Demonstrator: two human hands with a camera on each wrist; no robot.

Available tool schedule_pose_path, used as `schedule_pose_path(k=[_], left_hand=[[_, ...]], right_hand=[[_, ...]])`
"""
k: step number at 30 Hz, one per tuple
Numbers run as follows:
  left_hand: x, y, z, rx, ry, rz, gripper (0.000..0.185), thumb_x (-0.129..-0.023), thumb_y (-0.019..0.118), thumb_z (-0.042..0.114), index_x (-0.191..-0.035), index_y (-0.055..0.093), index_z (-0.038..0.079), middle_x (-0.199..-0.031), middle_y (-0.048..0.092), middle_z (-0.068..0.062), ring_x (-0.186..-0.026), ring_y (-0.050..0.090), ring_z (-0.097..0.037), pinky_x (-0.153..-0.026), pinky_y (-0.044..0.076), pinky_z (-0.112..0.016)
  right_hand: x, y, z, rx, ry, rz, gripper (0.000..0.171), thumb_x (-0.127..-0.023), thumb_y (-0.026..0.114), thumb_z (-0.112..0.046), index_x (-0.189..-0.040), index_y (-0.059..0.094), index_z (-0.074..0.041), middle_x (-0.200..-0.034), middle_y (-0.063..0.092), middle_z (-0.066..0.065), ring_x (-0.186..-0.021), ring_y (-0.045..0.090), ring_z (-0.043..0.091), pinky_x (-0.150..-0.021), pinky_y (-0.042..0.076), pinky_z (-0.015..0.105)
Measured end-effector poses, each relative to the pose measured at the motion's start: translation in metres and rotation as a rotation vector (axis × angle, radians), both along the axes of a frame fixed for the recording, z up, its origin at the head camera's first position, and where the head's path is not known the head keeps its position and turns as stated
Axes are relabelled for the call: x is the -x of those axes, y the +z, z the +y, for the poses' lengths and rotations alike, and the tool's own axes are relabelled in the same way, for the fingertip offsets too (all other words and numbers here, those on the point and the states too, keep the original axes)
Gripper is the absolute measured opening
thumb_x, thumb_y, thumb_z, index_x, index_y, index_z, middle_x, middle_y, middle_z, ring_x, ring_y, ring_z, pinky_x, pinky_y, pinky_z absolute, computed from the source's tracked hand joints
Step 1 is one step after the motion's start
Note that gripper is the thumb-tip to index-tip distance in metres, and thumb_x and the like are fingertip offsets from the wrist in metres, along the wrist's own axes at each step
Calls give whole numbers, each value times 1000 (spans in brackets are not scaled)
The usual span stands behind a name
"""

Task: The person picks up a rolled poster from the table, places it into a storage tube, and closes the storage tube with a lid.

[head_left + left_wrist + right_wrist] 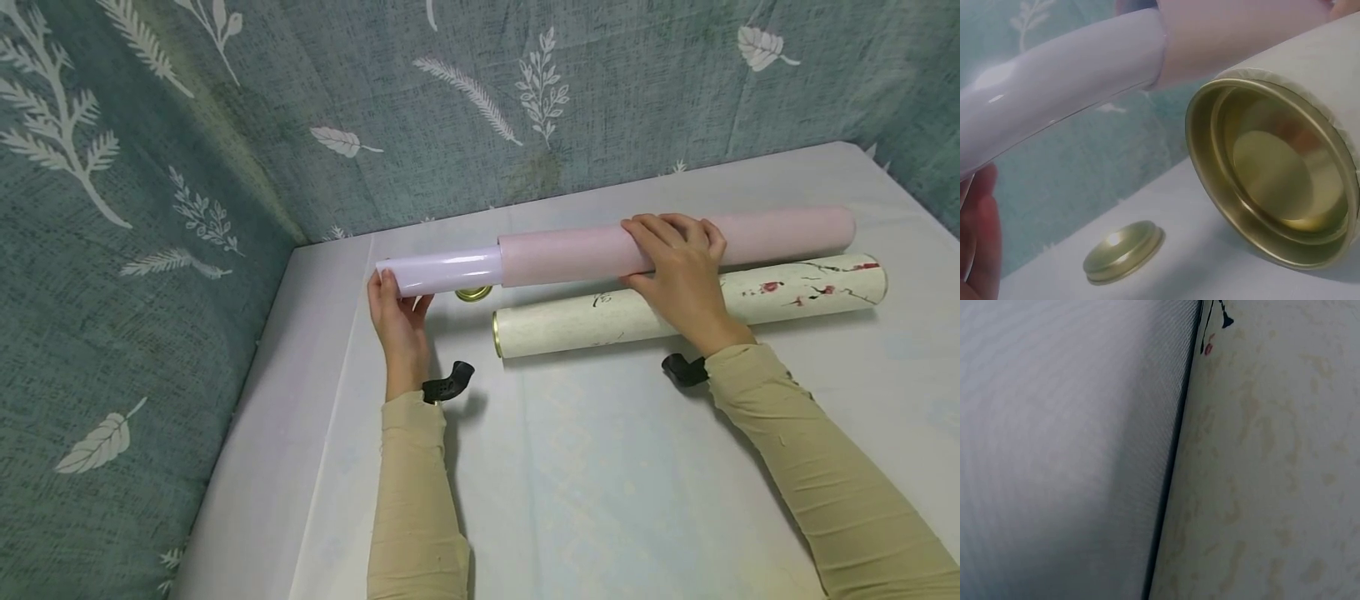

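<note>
**Pink roll held over the bench, glossy white core showing at one end**

Pink roll (675,242) lies lengthwise across the back of the bench (600,467), just behind the cream tube (690,304). From the roll's left end a glossy white inner roll (442,271) sticks out. The cream tube, printed with red blossoms and dark twigs, lies parallel to the pink roll and close in front of it; its gold-rimmed mouth (1272,169) stands open toward the left, and the left wrist view looks straight into it. A gold lid (1124,251) lies on the bench beside that open mouth, under the white inner roll. A teal cloth with pale leaf prints (150,208) hangs behind and to the left of the pink roll.

The right hand (675,267) lies over the middle of the pink roll, its fingers curled over the top, the wrist crossing above the cream tube. The left hand (396,312) is at the free end of the white inner roll, fingers upright against that end and thumb below it. The right wrist view shows only the cream tube's speckled paper close up, beside a pale surface.
</note>
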State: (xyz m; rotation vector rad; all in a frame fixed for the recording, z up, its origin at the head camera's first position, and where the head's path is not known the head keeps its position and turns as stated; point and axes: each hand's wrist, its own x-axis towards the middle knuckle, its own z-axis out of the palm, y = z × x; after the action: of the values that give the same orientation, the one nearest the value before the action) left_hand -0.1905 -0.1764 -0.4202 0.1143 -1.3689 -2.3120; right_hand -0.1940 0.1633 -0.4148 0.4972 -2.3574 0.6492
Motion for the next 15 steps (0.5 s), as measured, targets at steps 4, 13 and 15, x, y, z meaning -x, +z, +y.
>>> schedule_pose_path(k=[4, 13, 15], left_hand=[[-2, 0, 2, 21, -10, -9, 38, -89, 52, 38, -120, 47, 15, -110, 52, -12, -92, 56, -24, -80, 46, -38], [-2, 2, 3, 79, -29, 24, 48, -86, 58, 33, -126, 43, 10, -113, 51, -13, -93, 56, -25, -79, 47, -36], [-2, 2, 4, 85, -29, 29, 50, -86, 59, 31, -127, 41, 8, -113, 51, -13, -92, 56, -25, -78, 47, -35]], right_hand=[[-1, 0, 0, -3, -3, -10, 65, -62, 82, -17, -122, 55, -16, -123, 52, 3, -117, 36, 27, -99, 7, 50], [0, 1, 0, -6, 0, -13, 66, -62, 82, -17, -122, 54, -16, -124, 52, 4, -117, 36, 28, -99, 7, 49], [1, 1, 0, -3, 1, -15, 66, -62, 82, -17, -122, 54, -16, -123, 52, 4, -117, 36, 27, -99, 6, 49]])
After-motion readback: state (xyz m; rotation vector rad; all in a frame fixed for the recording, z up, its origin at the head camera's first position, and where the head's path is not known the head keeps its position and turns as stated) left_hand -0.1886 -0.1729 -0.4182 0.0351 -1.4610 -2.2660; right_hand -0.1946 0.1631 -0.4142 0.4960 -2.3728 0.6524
